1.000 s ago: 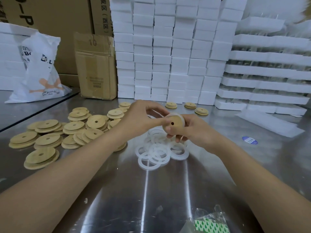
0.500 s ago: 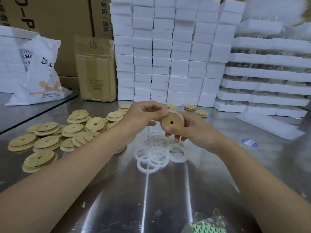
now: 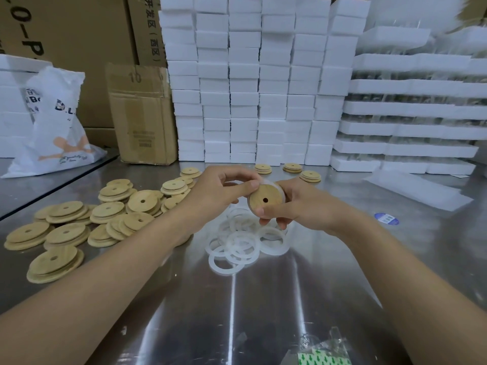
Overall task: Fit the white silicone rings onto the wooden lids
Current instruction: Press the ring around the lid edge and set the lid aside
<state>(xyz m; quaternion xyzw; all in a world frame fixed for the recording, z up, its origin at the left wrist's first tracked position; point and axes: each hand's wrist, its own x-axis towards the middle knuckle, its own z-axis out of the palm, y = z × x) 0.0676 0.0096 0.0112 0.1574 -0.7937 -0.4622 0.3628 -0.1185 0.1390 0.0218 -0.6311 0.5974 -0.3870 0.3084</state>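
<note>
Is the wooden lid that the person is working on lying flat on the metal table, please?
No, the left hand and right hand hold the wooden lid tilted in the air above the loose white rings.

Legible marks, as I read them from the head view. Small cardboard box [image 3: 142,114]: the number "10" near its top edge, with a printed block lower down too blurred for me to read. Large carton [image 3: 66,48]: partial letters "O-P". Neighbouring carton [image 3: 146,30]: vertical characters "开发区(西区)". White bag [image 3: 52,122]: "D.L" and a cut-off "B". Blue round sticker [image 3: 386,219]: unreadable.
</note>
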